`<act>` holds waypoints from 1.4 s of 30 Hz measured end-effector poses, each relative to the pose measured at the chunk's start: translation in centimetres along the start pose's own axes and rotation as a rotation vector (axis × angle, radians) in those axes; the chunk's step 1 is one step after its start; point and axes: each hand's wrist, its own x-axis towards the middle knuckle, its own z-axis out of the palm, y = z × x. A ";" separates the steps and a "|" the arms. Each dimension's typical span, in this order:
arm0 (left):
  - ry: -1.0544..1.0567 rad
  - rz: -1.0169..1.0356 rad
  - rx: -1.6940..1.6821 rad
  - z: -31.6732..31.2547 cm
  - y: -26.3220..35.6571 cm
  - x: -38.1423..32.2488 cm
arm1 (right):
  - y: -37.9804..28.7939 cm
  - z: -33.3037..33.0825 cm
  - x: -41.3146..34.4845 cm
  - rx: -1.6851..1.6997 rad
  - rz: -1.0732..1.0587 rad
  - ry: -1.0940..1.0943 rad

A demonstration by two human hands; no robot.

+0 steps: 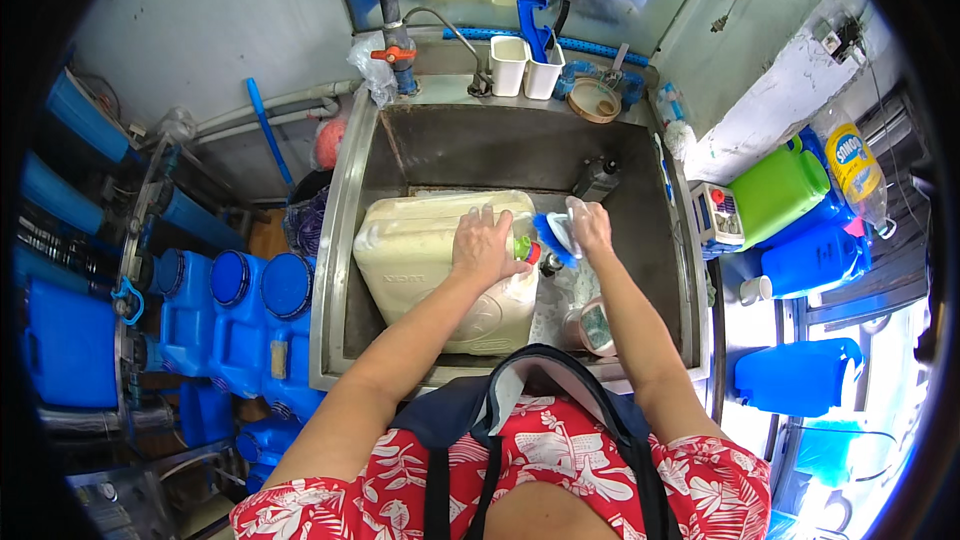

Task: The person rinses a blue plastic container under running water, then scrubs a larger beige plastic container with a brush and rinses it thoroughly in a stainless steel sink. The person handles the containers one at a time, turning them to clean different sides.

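A large yellowish plastic jerrycan (pixel 420 270) lies on its side in the stainless steel sink (pixel 341 240). My left hand (pixel 484 244) rests spread on its upper face, near the end with a green and red cap or tap (pixel 527 250). In my right hand (pixel 589 225) is a scrub brush (pixel 556 237) with blue bristles and a pale back, held just off that end of the jerrycan. Near my right forearm a pinkish container (pixel 581 326) holds a green scouring pad (pixel 595 328). A dark-capped bottle (pixel 598 178) stands in the sink's back right corner.
White plastic holders (pixel 508 66), a curved faucet (pixel 477 67) and a round dish (pixel 593 100) line the back ledge. An orange-handled valve (pixel 393 54) sits at the back left. Blue containers (pixel 238 300) crowd the left; green (pixel 784 199) and blue jerrycans (pixel 799 377) stand at right.
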 end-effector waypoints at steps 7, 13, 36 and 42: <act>-0.032 0.057 -0.051 -0.9 0.0 0.0 | 11.7 4.7 2.9 -0.484 -0.629 -0.400; 0.012 0.178 -0.114 -1.1 -2.0 -0.3 | 3.2 2.4 -1.0 0.630 0.262 -1.279; 0.080 0.096 -0.067 -0.7 -0.1 -0.5 | 1.9 1.8 0.4 0.513 0.001 -0.135; 0.151 0.094 -0.021 0.0 -0.5 -0.9 | 0.5 -0.7 -1.0 -0.219 -0.132 -0.060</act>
